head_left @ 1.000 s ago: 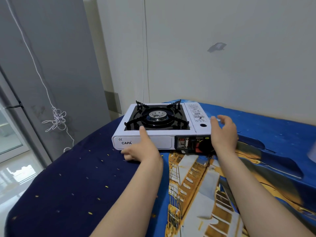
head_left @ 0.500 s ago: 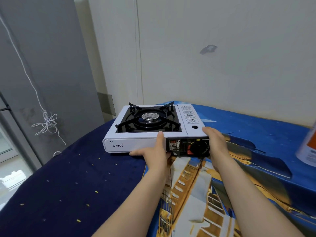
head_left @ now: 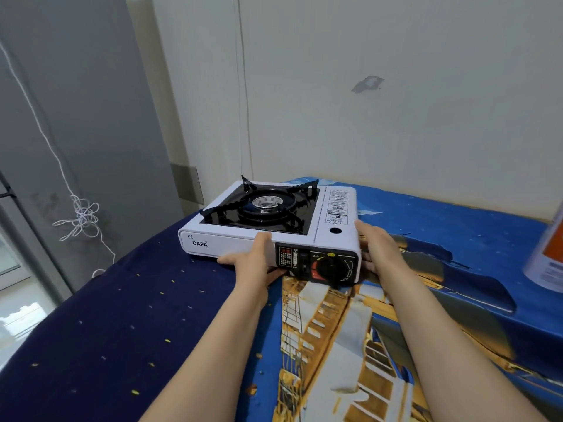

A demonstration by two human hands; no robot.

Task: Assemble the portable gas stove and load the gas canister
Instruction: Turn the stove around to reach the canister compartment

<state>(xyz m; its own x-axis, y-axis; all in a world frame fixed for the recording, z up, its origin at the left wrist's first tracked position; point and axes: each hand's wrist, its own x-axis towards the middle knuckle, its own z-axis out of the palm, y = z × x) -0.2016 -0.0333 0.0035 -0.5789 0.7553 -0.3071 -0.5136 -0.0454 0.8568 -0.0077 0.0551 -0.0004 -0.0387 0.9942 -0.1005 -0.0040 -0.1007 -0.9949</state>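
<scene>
There the white portable stove (head_left: 243, 239) sat on a surface spread with a blue printed cloth (head_left: 365, 345), near the far wall, its black pan supports (head_left: 259, 205) up around the round burner (head_left: 264, 203). The black control panel with its dial (head_left: 330, 266) faced the person, and the lid of the right-hand compartment (head_left: 338, 214) lay flat. The left hand (head_left: 253, 260) clasped the front edge just left of the panel, thumb up on the top rim and fingers tucked under the base, a narrow grip holding the stove. The right hand (head_left: 376, 248) pressed flat against the stove's right end, its grip also on the body. A white and orange gas canister (head_left: 548, 254) stood well apart at the right edge. A white cord (head_left: 82, 214) hung knotted by the grey door at left
</scene>
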